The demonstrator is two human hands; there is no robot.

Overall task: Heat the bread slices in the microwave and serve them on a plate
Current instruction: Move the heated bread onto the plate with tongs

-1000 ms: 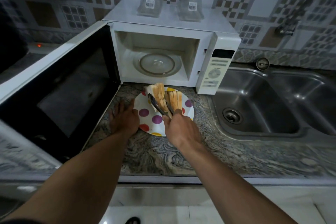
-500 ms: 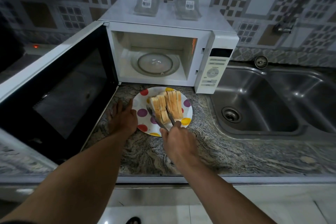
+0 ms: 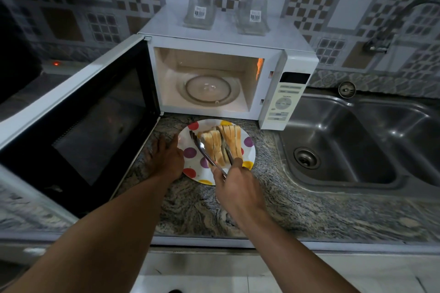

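Observation:
A white plate point(image 3: 190, 152) with coloured dots sits on the counter in front of the open white microwave point(image 3: 295, 59). Several bread slices point(image 3: 234, 140) stand on edge on the plate. My right hand point(image 3: 234, 188) holds metal tongs point(image 3: 202, 147), whose two arms straddle the left group of slices. My left hand point(image 3: 166, 157) rests flat on the counter, touching the plate's left rim. Inside the lit microwave the glass turntable point(image 3: 208, 89) is bare. The microwave door point(image 3: 78, 121) is swung wide to the left.
A steel double sink point(image 3: 357, 140) lies to the right, with a tap point(image 3: 385, 38) above it. Two clear containers point(image 3: 200, 9) stand upside down on the microwave's top. The marbled counter point(image 3: 309, 207) runs to the front edge.
The bread slices came down from a lifted, tilted pose and now stand on the plate. The tongs have spread around the left slices. The microwave's inside light looks brighter.

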